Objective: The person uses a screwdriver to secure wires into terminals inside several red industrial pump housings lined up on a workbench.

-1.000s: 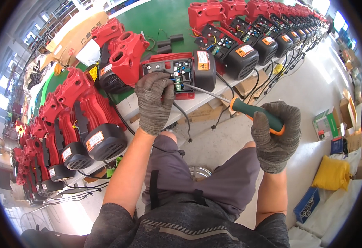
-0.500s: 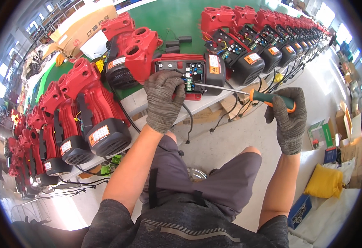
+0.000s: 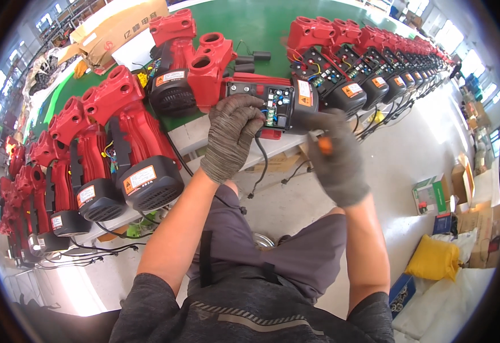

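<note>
A red pump (image 3: 208, 71) lies on the bench in front of me, its open black control box showing a circuit board (image 3: 277, 106). My left hand (image 3: 234, 137), in a grey knit glove, is closed with its fingertips pinched at the board's left edge, beside a bit of blue wire. What they hold is too small to make out. Just right of the pump's black end cover (image 3: 305, 97), my gloved right hand (image 3: 341, 163) is closed round a screwdriver (image 3: 324, 145). Motion smears this hand. Only the handle's orange part shows clearly; the shaft cannot be made out.
More red pumps (image 3: 141, 128) line the bench on the left. Another row with opened boxes (image 3: 330, 80) runs away to the right. Black cables (image 3: 263, 166) hang over the front edge. A cardboard box (image 3: 115, 34) stands at the back left; a yellow sack (image 3: 432, 257) lies at the lower right.
My right hand has swung left and inward with the screwdriver, from out on the right to beside the pump's end cover. The screwdriver's tip no longer shows at the board. My left hand stays at the board.
</note>
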Motion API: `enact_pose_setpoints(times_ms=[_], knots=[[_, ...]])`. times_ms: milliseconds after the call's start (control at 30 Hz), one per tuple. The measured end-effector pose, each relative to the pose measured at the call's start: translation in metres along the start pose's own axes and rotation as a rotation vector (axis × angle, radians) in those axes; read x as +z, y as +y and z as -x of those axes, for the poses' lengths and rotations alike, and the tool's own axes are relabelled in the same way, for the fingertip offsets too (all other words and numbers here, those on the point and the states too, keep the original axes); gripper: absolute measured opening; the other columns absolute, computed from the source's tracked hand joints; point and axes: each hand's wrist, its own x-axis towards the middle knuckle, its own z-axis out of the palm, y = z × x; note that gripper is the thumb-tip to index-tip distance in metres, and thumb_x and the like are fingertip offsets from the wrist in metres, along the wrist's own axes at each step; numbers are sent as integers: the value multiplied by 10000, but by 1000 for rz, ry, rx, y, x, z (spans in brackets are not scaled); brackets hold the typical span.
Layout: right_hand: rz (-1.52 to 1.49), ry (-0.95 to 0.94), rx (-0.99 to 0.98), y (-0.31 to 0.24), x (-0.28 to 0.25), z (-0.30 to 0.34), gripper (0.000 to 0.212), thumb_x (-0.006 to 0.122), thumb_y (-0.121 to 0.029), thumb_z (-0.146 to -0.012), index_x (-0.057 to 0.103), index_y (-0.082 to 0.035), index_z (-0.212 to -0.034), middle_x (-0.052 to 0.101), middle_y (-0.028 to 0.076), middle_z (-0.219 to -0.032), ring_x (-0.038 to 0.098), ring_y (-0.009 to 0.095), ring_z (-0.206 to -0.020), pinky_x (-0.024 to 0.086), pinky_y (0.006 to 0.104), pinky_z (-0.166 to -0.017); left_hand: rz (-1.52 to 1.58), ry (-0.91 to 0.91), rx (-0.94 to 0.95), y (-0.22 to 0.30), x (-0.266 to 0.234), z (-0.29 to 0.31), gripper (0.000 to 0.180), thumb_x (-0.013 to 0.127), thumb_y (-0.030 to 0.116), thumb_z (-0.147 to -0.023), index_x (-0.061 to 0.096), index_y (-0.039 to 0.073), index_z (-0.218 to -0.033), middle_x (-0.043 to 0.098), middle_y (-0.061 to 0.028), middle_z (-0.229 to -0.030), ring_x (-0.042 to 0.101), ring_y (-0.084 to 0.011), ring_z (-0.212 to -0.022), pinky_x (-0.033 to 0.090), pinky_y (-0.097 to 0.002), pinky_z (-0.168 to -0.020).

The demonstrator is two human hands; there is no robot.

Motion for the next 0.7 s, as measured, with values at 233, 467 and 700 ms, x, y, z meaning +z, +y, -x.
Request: enact_pose_setpoints(times_ms=[233, 467, 700], knots=[[382, -351, -169, 10, 48, -18, 287, 692, -128, -877, 679, -130, -1163, 683, 87, -1100, 723, 301, -826, 588, 406, -680, -35, 20, 30, -3, 0, 2, 107, 720, 118, -896, 728, 100, -1001, 704, -35, -1191, 601, -282, -1169, 377, -445, -1062], [314, -329, -89, 8, 55, -22, 124, 639, -179, -970, 662, -71, -1025, 696, 121, -873, 706, 297, -736, 544, 427, -609, -103, 7, 48, -2, -1, 2, 144, 710, 62, -883, 713, 74, -1027, 698, -62, -1206, 612, -299, -1162, 403, -444, -1054], [-39, -160, 289, -13, 43, -16, 153, 678, -193, -982, 652, -76, -1078, 708, 119, -917, 714, 326, -799, 550, 416, -655, -122, -8, 31, -4, 0, 1, 125, 708, 102, -893, 705, 81, -1016, 693, -56, -1212, 609, -293, -1166, 402, -446, -1048]])
